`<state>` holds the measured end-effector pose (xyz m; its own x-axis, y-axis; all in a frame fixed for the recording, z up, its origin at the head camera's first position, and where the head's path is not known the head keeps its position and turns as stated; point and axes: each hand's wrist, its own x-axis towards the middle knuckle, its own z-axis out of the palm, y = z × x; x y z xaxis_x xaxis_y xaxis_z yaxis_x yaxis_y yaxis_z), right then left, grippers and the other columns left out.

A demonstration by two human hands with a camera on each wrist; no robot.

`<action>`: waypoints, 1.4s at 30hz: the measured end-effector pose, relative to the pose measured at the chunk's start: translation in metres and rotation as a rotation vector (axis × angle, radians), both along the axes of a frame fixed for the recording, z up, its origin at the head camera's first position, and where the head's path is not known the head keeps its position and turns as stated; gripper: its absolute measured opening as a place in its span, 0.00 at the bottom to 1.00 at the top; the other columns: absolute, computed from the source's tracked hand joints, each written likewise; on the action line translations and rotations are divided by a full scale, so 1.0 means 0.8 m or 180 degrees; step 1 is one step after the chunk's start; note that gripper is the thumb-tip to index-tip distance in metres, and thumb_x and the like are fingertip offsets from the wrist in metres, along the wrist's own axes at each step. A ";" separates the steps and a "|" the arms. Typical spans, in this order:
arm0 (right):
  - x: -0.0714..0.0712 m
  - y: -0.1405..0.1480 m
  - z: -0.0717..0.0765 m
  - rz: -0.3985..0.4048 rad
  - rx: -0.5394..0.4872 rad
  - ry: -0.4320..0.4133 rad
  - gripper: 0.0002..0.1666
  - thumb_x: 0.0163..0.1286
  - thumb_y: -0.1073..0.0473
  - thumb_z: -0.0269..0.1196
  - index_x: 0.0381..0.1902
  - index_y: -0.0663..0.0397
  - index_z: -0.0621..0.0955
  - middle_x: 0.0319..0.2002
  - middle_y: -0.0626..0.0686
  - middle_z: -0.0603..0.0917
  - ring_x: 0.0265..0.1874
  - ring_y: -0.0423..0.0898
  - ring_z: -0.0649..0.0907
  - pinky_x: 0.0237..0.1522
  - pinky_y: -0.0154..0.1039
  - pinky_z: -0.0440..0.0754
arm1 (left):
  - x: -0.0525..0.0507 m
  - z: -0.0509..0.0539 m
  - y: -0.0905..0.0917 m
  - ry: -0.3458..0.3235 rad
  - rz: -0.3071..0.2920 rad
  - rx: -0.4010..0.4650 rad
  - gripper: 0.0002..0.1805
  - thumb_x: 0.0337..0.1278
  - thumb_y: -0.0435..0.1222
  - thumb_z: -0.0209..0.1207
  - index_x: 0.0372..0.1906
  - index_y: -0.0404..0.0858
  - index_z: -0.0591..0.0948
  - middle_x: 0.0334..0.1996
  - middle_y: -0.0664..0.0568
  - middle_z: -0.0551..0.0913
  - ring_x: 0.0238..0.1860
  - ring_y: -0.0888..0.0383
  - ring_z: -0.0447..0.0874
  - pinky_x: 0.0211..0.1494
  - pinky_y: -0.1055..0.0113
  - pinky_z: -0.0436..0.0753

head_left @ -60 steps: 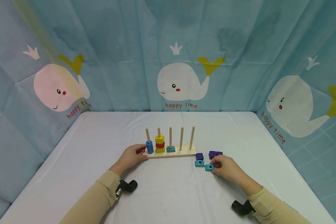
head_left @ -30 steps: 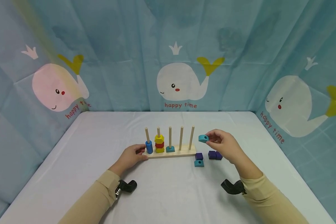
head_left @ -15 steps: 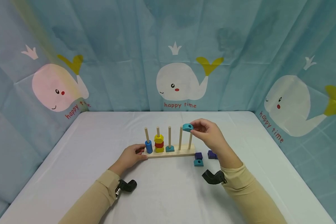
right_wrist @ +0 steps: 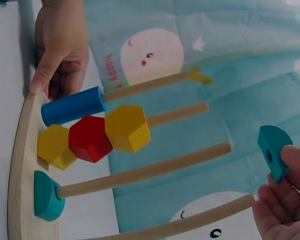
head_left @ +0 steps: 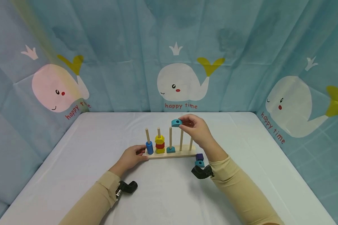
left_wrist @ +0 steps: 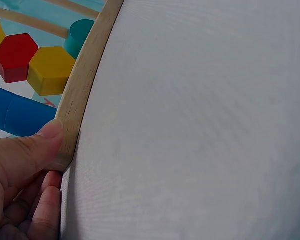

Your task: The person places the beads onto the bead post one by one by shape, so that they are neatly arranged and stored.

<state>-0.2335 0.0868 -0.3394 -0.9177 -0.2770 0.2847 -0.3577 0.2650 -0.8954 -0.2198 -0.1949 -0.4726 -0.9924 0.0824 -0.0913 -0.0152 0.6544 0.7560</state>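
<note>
My left hand (head_left: 132, 157) grips the left end of a wooden peg board (head_left: 186, 152), its thumb (left_wrist: 51, 131) on the edge. In my right hand (head_left: 195, 128), thumb and fingers pinch a teal half-round block (head_left: 176, 122) with a hole. It hangs just above the tip of the third peg (head_left: 170, 136), apart from it in the right wrist view. A matching teal block (right_wrist: 47, 196) sits at that peg's foot. Blue cylinders (head_left: 149, 147) fill the lower first peg. The second carries a yellow hexagon (right_wrist: 127, 128), a red one (right_wrist: 91, 139) and a lower yellow one (right_wrist: 54, 147).
Right of the board lie a purple block (head_left: 199, 157) and another teal half-round block (head_left: 199, 163), partly near the right wrist's black camera mount (head_left: 202, 172). The fourth peg (head_left: 181, 142) and fifth peg (head_left: 191, 144) stand bare, partly behind the right hand. A whale-print curtain (head_left: 124, 78) hangs behind the table.
The right hand has lifted the teal block off the table and carried it left, past the fifth and fourth pegs, to above the third. The left hand stays on the board.
</note>
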 end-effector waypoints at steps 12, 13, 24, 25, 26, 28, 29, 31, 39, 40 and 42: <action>-0.006 -0.019 -0.009 0.0180 0.0248 -0.0193 0.09 0.66 0.62 0.57 0.45 0.54 0.75 0.38 0.52 0.78 0.38 0.47 0.77 0.46 0.40 0.77 | 0.000 0.001 0.000 0.0002 -0.0026 0.0043 0.32 0.44 0.42 0.68 0.58 0.39 0.75 0.48 0.51 0.79 0.49 0.57 0.76 0.53 0.63 0.76; -0.006 -0.019 -0.010 0.0182 0.0235 -0.0206 0.09 0.66 0.62 0.57 0.45 0.54 0.75 0.38 0.52 0.78 0.37 0.48 0.77 0.44 0.40 0.78 | 0.000 0.001 0.000 0.0000 -0.0026 0.0048 0.32 0.44 0.42 0.68 0.58 0.39 0.75 0.48 0.51 0.79 0.49 0.57 0.76 0.53 0.63 0.76; -0.010 -0.024 -0.019 0.0071 0.0308 -0.0258 0.10 0.66 0.59 0.58 0.45 0.50 0.76 0.37 0.50 0.78 0.35 0.51 0.75 0.39 0.38 0.77 | -0.001 0.000 0.000 -0.0004 -0.0020 0.0053 0.32 0.44 0.42 0.68 0.58 0.39 0.74 0.48 0.51 0.79 0.50 0.57 0.76 0.53 0.63 0.76; -0.009 -0.025 -0.020 0.0049 0.0327 -0.0260 0.09 0.66 0.59 0.58 0.45 0.50 0.77 0.37 0.50 0.78 0.34 0.49 0.75 0.38 0.37 0.77 | -0.001 0.000 0.000 -0.0002 -0.0019 0.0047 0.32 0.44 0.42 0.68 0.58 0.39 0.75 0.48 0.51 0.79 0.49 0.57 0.76 0.53 0.63 0.76; -0.009 -0.026 -0.021 0.0032 0.0345 -0.0259 0.09 0.66 0.59 0.59 0.44 0.49 0.77 0.37 0.50 0.78 0.33 0.49 0.74 0.37 0.37 0.77 | -0.001 0.000 0.000 -0.0004 -0.0015 0.0042 0.32 0.44 0.42 0.68 0.58 0.39 0.75 0.48 0.51 0.79 0.49 0.57 0.76 0.53 0.63 0.76; -0.008 -0.027 -0.023 -0.0010 0.0384 -0.0273 0.09 0.65 0.59 0.59 0.44 0.49 0.77 0.36 0.50 0.78 0.32 0.49 0.74 0.35 0.37 0.76 | 0.000 0.000 0.000 -0.0001 -0.0015 0.0035 0.32 0.44 0.43 0.68 0.58 0.39 0.75 0.48 0.51 0.79 0.49 0.58 0.76 0.53 0.63 0.76; -0.007 -0.027 -0.023 -0.0037 0.0411 -0.0289 0.09 0.65 0.59 0.60 0.44 0.49 0.77 0.36 0.50 0.78 0.32 0.49 0.74 0.35 0.37 0.76 | 0.000 0.000 0.000 0.0006 -0.0019 0.0029 0.32 0.44 0.43 0.68 0.58 0.39 0.74 0.48 0.51 0.79 0.49 0.57 0.76 0.53 0.63 0.76; -0.006 -0.029 -0.025 -0.0089 0.0457 -0.0310 0.11 0.64 0.59 0.60 0.45 0.50 0.78 0.36 0.50 0.78 0.33 0.47 0.75 0.37 0.37 0.77 | 0.000 0.000 0.000 -0.0015 0.0001 0.0038 0.32 0.44 0.43 0.68 0.58 0.39 0.75 0.48 0.51 0.79 0.49 0.57 0.76 0.53 0.63 0.76; -0.002 -0.033 -0.034 -0.0319 0.0244 -0.0564 0.19 0.62 0.61 0.62 0.51 0.54 0.73 0.40 0.52 0.78 0.40 0.46 0.78 0.46 0.37 0.79 | -0.001 -0.001 -0.001 -0.0041 0.0016 0.0074 0.32 0.44 0.42 0.68 0.58 0.39 0.75 0.48 0.51 0.80 0.50 0.57 0.76 0.53 0.65 0.77; -0.001 -0.034 -0.035 -0.0334 0.0196 -0.0593 0.20 0.62 0.62 0.63 0.51 0.54 0.73 0.40 0.52 0.78 0.40 0.46 0.78 0.46 0.38 0.79 | -0.001 -0.002 -0.001 -0.0033 0.0011 0.0074 0.32 0.44 0.42 0.68 0.58 0.39 0.75 0.48 0.51 0.80 0.50 0.57 0.76 0.53 0.65 0.77; 0.000 -0.035 -0.039 -0.0374 0.0132 -0.0628 0.21 0.61 0.62 0.63 0.53 0.54 0.72 0.39 0.52 0.79 0.39 0.46 0.78 0.46 0.38 0.79 | -0.001 -0.002 -0.001 -0.0039 0.0021 0.0085 0.32 0.44 0.42 0.68 0.58 0.39 0.75 0.48 0.51 0.79 0.49 0.57 0.76 0.53 0.65 0.77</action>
<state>-0.2334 0.0589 -0.3704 -0.9811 -0.1725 0.0873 -0.1414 0.3325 -0.9324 -0.2206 -0.1954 -0.4743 -0.9917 0.0786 -0.1013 -0.0287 0.6339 0.7728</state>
